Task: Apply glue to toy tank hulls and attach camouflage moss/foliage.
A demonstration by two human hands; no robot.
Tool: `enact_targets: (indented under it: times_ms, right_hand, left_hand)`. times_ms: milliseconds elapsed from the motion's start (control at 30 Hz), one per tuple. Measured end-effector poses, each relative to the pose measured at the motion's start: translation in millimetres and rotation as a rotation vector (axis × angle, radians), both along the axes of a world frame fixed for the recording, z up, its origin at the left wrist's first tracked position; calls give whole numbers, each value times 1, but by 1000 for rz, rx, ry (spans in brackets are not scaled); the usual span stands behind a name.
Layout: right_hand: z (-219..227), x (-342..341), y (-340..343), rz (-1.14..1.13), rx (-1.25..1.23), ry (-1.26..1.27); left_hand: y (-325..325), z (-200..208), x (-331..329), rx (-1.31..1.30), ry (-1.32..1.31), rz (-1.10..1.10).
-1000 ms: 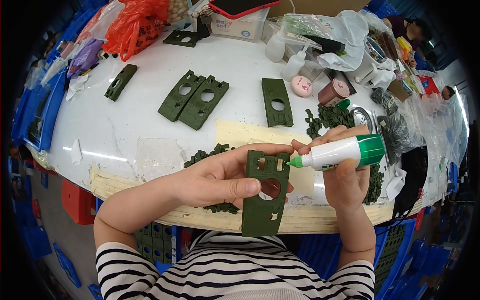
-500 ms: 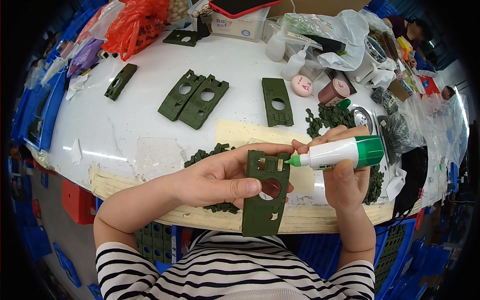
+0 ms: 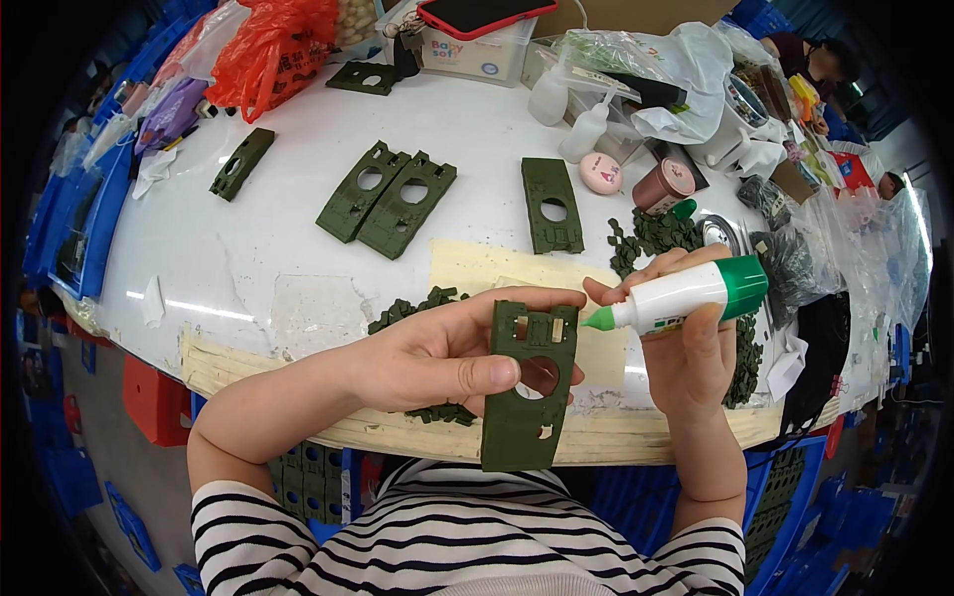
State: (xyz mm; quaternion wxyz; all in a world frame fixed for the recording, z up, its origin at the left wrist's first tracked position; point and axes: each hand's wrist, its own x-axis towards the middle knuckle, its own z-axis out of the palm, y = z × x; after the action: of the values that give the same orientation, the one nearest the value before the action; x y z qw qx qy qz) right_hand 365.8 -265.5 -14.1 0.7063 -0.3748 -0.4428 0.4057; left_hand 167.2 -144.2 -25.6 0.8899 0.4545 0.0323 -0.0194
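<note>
My left hand (image 3: 447,363) grips a dark green plastic tank hull part (image 3: 519,427), thumb on its face and fingers behind. The part has a large round hole and small cutouts near its top. In my right hand (image 3: 696,358) is a white glue bottle (image 3: 681,296) with a green base and a green pointed tip. That tip stands a little to the right of the part's upper edge, apart from it. Behind my left hand lies a heap of small green pieces (image 3: 412,308), partly covered by the hand.
Similar hull parts lie farther back: a pair (image 3: 407,204), one on the right (image 3: 552,204), one on the left (image 3: 242,164). More small pieces (image 3: 666,230) are heaped near a pink jar (image 3: 664,186). Squeeze bottles (image 3: 588,129) and a red bag (image 3: 273,60) stand at the back.
The glue bottle's tip has drawn back to the right, off the hull part's edge. My left hand and the part have hardly moved.
</note>
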Motion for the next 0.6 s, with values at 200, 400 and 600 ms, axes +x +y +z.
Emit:
enact_targets:
  times_ms: [200,400,600]
  right_hand:
    - [2,11,-1,-39,-13,132]
    - [-1,12,-2,-24,27,213]
    - [-1,13,-2,-48,2,167]
  left_hand:
    - [27,7,-4,106,-117,276]
    - [123,23,-56,563,137,998]
    - [171,-8,-80,759,576,1098]
